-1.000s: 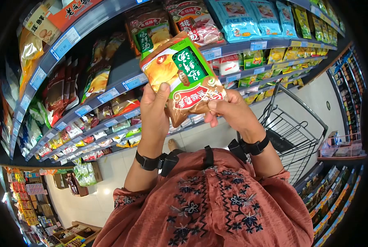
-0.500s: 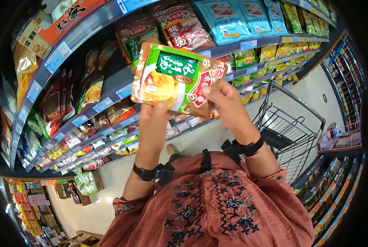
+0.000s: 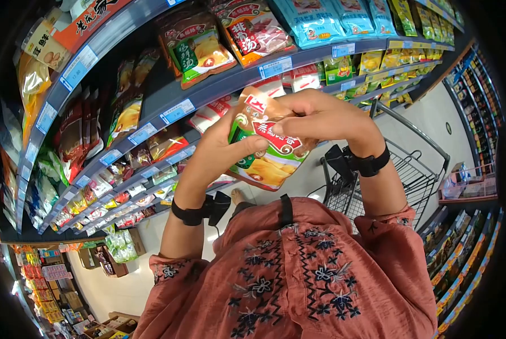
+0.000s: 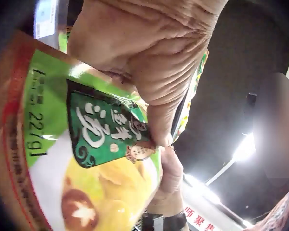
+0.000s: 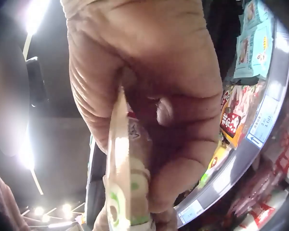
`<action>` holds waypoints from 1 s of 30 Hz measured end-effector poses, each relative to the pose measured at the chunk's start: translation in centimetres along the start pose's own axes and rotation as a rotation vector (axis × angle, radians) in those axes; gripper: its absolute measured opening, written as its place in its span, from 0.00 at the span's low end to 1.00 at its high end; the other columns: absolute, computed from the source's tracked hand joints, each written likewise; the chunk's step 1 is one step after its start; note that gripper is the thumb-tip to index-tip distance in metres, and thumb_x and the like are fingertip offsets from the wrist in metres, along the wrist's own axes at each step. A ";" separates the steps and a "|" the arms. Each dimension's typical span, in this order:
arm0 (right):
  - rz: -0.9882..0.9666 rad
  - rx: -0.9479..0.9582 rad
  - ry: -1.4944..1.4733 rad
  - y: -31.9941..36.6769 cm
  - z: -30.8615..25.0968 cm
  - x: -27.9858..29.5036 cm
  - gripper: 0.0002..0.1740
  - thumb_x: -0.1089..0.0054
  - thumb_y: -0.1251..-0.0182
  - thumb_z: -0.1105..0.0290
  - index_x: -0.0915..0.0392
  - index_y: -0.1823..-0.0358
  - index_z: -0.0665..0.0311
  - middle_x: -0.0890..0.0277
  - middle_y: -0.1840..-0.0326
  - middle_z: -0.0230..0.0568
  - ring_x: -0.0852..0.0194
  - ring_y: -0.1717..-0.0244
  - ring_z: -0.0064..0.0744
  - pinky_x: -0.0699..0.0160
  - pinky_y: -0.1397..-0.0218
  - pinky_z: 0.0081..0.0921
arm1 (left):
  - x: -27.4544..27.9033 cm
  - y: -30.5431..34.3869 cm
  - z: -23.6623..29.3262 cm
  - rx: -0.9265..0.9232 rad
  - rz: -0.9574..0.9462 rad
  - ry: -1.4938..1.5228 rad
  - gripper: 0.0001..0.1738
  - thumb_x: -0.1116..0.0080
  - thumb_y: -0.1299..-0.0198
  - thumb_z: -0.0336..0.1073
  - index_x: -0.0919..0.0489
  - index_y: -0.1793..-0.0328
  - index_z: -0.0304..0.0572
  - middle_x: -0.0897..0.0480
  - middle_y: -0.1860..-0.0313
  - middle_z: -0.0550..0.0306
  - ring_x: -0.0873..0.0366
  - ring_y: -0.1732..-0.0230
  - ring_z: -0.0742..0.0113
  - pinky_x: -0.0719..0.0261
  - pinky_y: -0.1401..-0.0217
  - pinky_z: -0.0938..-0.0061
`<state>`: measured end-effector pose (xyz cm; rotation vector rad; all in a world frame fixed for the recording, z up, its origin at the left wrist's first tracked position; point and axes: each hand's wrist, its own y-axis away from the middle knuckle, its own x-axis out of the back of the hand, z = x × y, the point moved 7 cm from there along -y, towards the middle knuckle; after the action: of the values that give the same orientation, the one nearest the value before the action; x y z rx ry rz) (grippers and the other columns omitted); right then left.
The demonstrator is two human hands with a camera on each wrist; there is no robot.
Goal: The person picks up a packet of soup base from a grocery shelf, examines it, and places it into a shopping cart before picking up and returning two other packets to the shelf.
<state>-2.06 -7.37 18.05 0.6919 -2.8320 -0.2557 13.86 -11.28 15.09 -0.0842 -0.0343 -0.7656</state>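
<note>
Left hand (image 3: 222, 150) is pinching one soup packet (image 3: 273, 169), thumb lying across its front; right hand (image 3: 332, 113) is gripping the opposite edge, fingers bent close. Packet is sitting between both, neither hand nearer, long axis seemingly running from shelf (image 3: 219, 91) toward body. Beyond: one green-fronted packet (image 3: 199, 51), one red packet (image 3: 256, 34), three blue bags (image 3: 321, 28) are showing; one cart (image 3: 417, 183) is standing rightward.

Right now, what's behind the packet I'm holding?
In the head view, red-and-white packages and pale floor show past the edges of your packet. What lies directly behind it is covered, including fingers of your left hand.
</note>
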 end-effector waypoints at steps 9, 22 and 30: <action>0.261 0.328 -0.352 -1.0 2.1 2.3 0.28 0.48 0.21 0.50 0.28 0.37 0.68 0.20 0.45 0.36 0.21 0.48 0.24 0.20 0.48 0.25 | 2.5 0.0 -1.1 -0.156 0.377 0.461 0.18 0.36 0.32 0.35 0.23 0.38 0.40 0.15 0.50 0.59 0.17 0.54 0.73 0.17 0.50 0.74; 0.442 0.310 -0.317 -4.5 3.8 0.5 0.20 0.42 0.23 0.56 0.20 0.45 0.67 0.18 0.56 0.29 0.23 0.56 0.14 0.22 0.51 0.19 | 3.0 -1.3 -1.5 -0.080 0.379 0.594 0.22 0.41 0.29 0.32 0.30 0.31 0.38 0.17 0.44 0.53 0.16 0.48 0.66 0.14 0.46 0.70; 0.453 0.335 -0.414 -5.6 3.6 -0.1 0.19 0.42 0.23 0.59 0.20 0.44 0.67 0.18 0.58 0.27 0.22 0.60 0.13 0.21 0.56 0.18 | 3.8 -1.5 -1.9 -0.097 0.437 0.651 0.18 0.38 0.31 0.33 0.27 0.38 0.39 0.16 0.51 0.54 0.14 0.57 0.68 0.12 0.55 0.73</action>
<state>-0.43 -11.79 13.37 0.0242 -3.3648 0.1776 15.57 -15.11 13.48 0.0679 0.6226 -0.3297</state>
